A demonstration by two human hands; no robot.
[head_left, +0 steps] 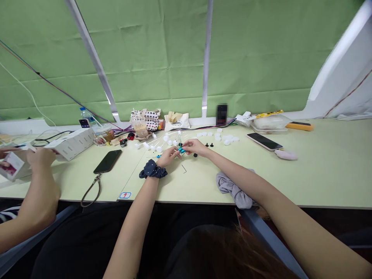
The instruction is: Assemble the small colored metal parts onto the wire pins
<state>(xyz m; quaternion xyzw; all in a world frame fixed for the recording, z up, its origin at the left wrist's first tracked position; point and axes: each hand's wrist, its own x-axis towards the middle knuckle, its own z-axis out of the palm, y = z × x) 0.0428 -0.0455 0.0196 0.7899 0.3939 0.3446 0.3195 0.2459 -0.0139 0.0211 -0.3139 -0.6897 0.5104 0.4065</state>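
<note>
Starting far left, a co-worker's hand [41, 157] is at a box, well apart from the main action. Next along, a phone [108, 161] lies on the desk [331, 166]. Now the left hand [168, 155], dark scrunchie [153, 169] at the wrist: its grip is nearly closed, pinching the small blue part [181, 150]. That part sits between both hands, just above the desk by the look of it, mostly covered by fingers. Fitting or adjusting it seems to be the step in hand, and the next move calls for a steady left hold and fine turning. Below lies an L-shaped key [184, 169], untouched. Across comes the right hand [194, 147], thumb and fingertips pinched on the same part; two black pieces [212, 145] stand just beyond.
</note>
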